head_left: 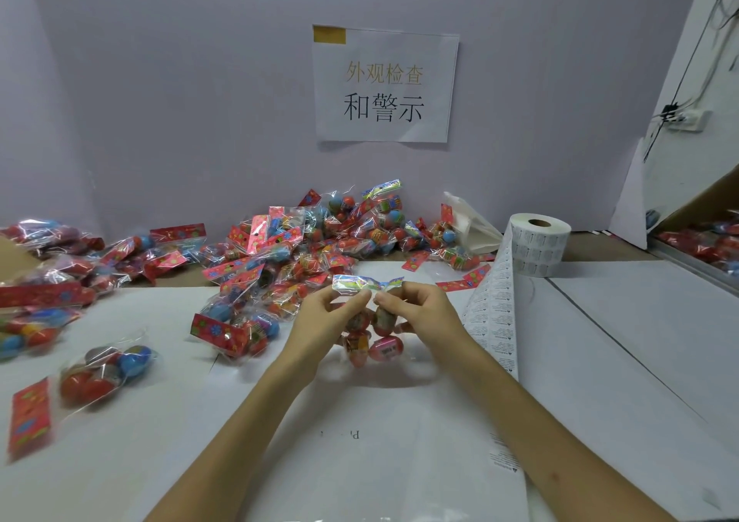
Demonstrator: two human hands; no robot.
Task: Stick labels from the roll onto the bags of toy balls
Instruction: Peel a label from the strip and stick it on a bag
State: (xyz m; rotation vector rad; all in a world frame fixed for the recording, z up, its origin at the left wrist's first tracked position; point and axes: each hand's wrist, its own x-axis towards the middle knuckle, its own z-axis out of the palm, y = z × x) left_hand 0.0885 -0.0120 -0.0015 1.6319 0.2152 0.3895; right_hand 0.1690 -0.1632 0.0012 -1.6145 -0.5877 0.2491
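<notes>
Both hands hold one clear bag of toy balls (374, 341) upright above the white table, its shiny header card (366, 283) at the top. My left hand (328, 317) pinches the bag just under the header on the left; my right hand (416, 309) pinches it on the right. The label roll (538, 247) stands at the back right, and its strip of printed labels (496, 313) trails down the table beside my right forearm. Whether a label is on the held bag cannot be told.
A big heap of bagged balls (304, 249) lies against the back wall, with more bags at the left (52, 265) and one near the left front (100, 369). A paper sign (384, 85) hangs on the wall. A white plastic bag (472, 225) lies behind the roll.
</notes>
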